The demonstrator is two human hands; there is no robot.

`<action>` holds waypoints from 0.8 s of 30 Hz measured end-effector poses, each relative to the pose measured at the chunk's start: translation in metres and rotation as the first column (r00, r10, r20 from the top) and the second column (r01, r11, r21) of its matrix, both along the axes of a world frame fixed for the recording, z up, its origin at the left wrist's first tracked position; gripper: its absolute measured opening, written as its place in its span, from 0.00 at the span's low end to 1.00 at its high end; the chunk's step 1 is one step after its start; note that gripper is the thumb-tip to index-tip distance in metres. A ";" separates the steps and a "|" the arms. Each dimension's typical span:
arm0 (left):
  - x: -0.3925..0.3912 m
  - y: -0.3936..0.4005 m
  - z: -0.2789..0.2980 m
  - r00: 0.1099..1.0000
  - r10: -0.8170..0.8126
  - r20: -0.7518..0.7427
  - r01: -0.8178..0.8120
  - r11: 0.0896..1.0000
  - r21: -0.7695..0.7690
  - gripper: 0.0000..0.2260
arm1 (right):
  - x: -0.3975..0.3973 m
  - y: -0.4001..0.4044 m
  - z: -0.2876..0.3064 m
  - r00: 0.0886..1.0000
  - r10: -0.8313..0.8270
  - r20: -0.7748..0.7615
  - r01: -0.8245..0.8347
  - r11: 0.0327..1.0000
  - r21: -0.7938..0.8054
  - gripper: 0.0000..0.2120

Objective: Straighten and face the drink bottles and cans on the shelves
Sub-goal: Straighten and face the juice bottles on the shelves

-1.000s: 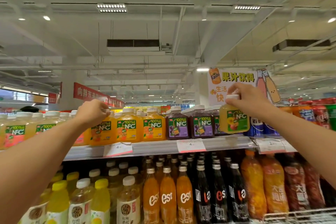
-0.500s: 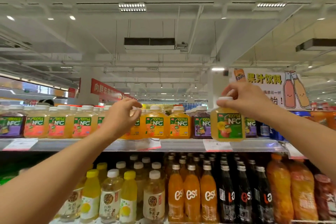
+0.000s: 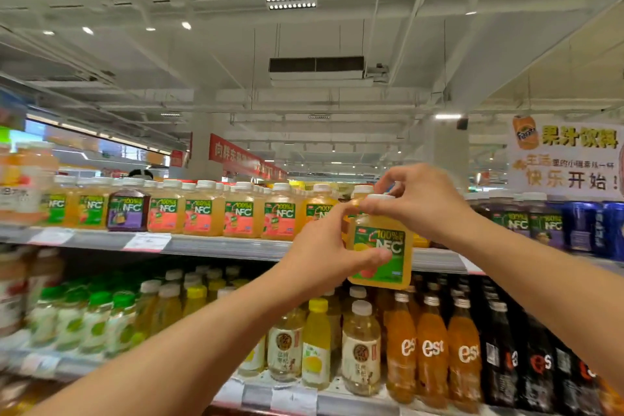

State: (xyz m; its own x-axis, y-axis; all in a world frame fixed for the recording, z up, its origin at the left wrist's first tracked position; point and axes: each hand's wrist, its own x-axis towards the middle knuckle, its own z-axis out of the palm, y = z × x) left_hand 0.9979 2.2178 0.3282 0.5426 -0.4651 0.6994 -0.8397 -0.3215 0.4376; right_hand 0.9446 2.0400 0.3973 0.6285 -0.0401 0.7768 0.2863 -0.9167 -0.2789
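Pinching white cap of squat yellow-orange NFC juice bottle with green label [image 3: 380, 248] with right hand [image 3: 420, 201]; left hand [image 3: 324, 255] cupping its side, off grey metal top shelf [image 3: 219, 246]. Risking slip, knocking neighbouring NFC row [image 3: 202, 213] when reseating.

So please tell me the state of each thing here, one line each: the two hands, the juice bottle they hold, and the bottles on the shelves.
Left hand: grips the label side of the held bottle.
Right hand: fingers pinch its white cap.
NFC juice bottle: lifted, upright, label facing out.
Top-shelf NFC row: upright, labels forward.
est bottles: upright, logos forward.
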 end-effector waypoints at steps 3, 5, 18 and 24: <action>-0.005 0.015 -0.007 0.997 0.031 -0.066 -0.036 0.996 -0.087 0.32 | -0.002 0.026 -0.003 0.996 0.088 0.006 -0.088 0.996 -0.016 0.17; -0.008 0.028 -0.010 0.994 0.040 -0.105 -0.054 0.989 -0.139 0.29 | 0.001 0.039 -0.006 0.988 0.154 0.019 -0.154 0.988 -0.017 0.22; 0.006 0.209 -0.032 0.840 0.514 -0.172 -0.534 0.840 -0.099 0.29 | 0.066 0.133 -0.018 0.935 0.326 -0.138 -0.344 0.928 -0.146 0.08; 0.043 0.323 -0.024 0.761 0.639 -0.111 -0.648 0.755 -0.099 0.31 | 0.125 0.226 -0.014 0.957 0.241 -0.160 -0.279 0.917 -0.285 0.08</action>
